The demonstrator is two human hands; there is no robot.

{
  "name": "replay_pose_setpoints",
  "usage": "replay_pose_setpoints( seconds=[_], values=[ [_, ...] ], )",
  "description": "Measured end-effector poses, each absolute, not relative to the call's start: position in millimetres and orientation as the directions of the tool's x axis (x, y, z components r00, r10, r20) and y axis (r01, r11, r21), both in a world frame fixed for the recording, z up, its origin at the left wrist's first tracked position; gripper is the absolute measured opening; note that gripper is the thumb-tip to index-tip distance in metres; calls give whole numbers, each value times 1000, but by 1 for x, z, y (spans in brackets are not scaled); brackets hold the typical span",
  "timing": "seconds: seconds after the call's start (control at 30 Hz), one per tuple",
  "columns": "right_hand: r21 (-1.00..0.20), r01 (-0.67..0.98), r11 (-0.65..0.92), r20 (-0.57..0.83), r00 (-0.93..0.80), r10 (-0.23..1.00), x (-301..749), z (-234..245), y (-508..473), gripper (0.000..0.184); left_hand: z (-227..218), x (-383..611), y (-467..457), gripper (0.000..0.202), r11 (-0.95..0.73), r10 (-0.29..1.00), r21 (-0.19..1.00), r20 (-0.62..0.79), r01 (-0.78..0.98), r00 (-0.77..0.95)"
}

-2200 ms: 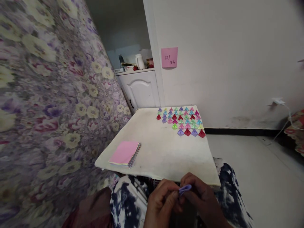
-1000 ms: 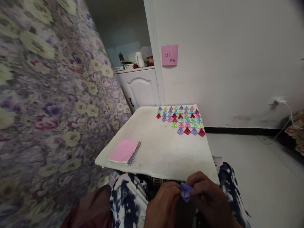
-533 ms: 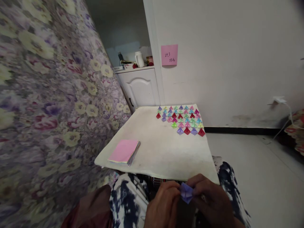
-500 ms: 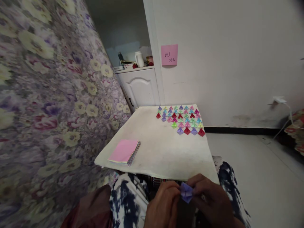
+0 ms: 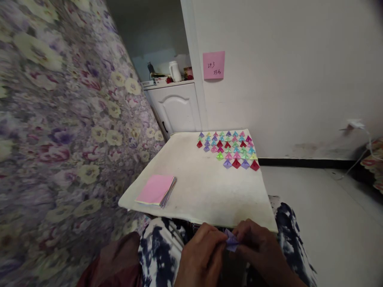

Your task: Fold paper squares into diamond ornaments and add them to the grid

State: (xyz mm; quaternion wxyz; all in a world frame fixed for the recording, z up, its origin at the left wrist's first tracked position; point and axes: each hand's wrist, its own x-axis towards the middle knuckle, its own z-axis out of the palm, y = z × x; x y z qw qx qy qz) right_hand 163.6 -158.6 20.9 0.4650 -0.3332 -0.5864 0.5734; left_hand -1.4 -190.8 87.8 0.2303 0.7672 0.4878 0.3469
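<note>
Between my hands, just in front of the table's near edge and above my lap, is a small folded piece of purple paper (image 5: 231,240). My left hand (image 5: 201,255) pinches its left side, the fingers bent and pressed together. On the right side my right hand (image 5: 260,249) grips it between thumb and fingers. Fingertips cover both side edges of the paper. A stack of square paper (image 5: 156,189) with a pink sheet on top lies on the table's left part. Several folded paper pieces (image 5: 235,163) in many colours stand in rows at the far right.
The table (image 5: 191,187) has a cream cover. A floral curtain (image 5: 74,131) hangs along the left. Behind stand a white cabinet (image 5: 176,107) with a white jug (image 5: 175,71) on top and a wall with a pink note (image 5: 213,65). A cable (image 5: 368,143) hangs at right.
The purple paper has turned and looks narrower, its lower point no longer facing me as a full diamond. Both hands have shifted slightly and still hold it.
</note>
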Motion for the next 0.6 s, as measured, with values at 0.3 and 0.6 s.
replay_pose_setpoints(
  seconds=[0.3,0.6],
  values=[
    [-908,55,416,386,-280,879,165,12,-154,15,79,7,-186,19,-400,916,684,312,610,251],
    [-801,122,586,528,-315,788,168,12,-152,15,70,9,-188,21,-392,916,696,358,602,182]
  ],
)
